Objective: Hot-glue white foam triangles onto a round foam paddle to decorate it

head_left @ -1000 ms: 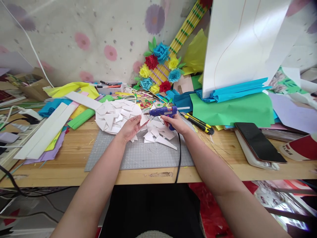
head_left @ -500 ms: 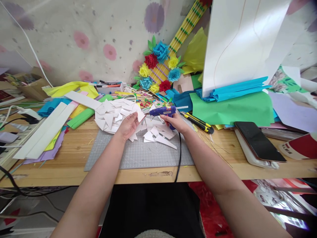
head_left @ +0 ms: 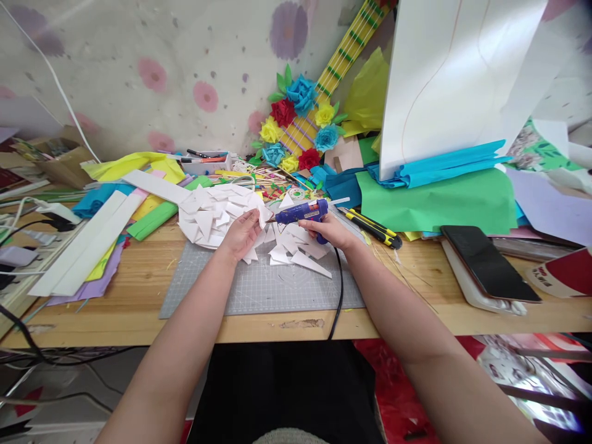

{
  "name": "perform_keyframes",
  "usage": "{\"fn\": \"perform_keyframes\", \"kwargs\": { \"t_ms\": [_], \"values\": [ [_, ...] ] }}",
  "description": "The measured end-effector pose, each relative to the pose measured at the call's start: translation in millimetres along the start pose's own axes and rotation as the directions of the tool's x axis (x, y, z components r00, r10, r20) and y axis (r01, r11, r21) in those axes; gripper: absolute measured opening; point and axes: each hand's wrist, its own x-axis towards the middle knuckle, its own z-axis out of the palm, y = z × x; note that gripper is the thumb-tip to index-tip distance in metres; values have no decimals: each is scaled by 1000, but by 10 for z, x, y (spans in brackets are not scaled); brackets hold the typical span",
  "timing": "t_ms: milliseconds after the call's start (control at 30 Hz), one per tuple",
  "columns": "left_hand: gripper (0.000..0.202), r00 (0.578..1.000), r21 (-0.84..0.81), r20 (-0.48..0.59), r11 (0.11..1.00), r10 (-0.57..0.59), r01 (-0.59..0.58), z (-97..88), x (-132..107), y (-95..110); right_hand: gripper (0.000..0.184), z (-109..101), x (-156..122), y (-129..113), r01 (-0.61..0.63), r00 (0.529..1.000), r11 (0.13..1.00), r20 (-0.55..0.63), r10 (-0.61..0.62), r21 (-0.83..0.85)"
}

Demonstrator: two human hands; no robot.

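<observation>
My right hand [head_left: 330, 229] grips a blue hot glue gun [head_left: 303, 212], with a glue stick out of its rear and its nozzle pointing left. Pinched in my left hand [head_left: 243, 234] is a small white paper piece [head_left: 264, 216], and the nozzle tip is at or very near its edge. Behind my left hand lies a round white form [head_left: 208, 213] covered in overlapping angular white pieces. Loose white scraps [head_left: 296, 246] are spread below the glue gun on a grey cutting mat [head_left: 277, 293].
A yellow-black utility knife [head_left: 372, 228] and a phone [head_left: 488, 262] lie to the right, near a paper cup [head_left: 564, 274]. White strips [head_left: 87, 240] and a power strip [head_left: 34, 262] are at left. A flower-decorated paper guitar [head_left: 303, 129] leans on the wall. The glue gun's black cord [head_left: 340, 296] crosses the front edge.
The glue gun has moved slightly left and its nozzle has come closer to the white paper piece. My left hand keeps its pinch in nearly the same place.
</observation>
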Motion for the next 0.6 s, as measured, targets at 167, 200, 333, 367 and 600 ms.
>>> {"fn": "perform_keyframes", "kwargs": {
  "t_ms": [167, 200, 333, 367, 600],
  "values": [
    [6, 999, -5, 45, 1000, -24, 25, 15, -25, -4, 49, -9, 14, -12, 15, 999, 1000, -52, -15, -8],
    [7, 998, -2, 47, 1000, -31, 31, 18, -29, -3, 50, -9, 13, -19, 18, 998, 1000, -64, -19, -5],
    [6, 998, 3, 61, 999, -35, 35, 51, -51, 11, 50, 0, 11, -29, 26, 996, 1000, -87, -26, -1],
    [6, 997, 1, 62, 999, -35, 35, 70, -63, 22, 49, 3, 16, -22, 31, 996, 999, -88, -30, 9],
    [13, 989, 43, -63, 990, 137, -135, 174, -259, 337, 49, -20, 100, 88, 92, 968, 980, -246, -47, 176]
  ]
}}
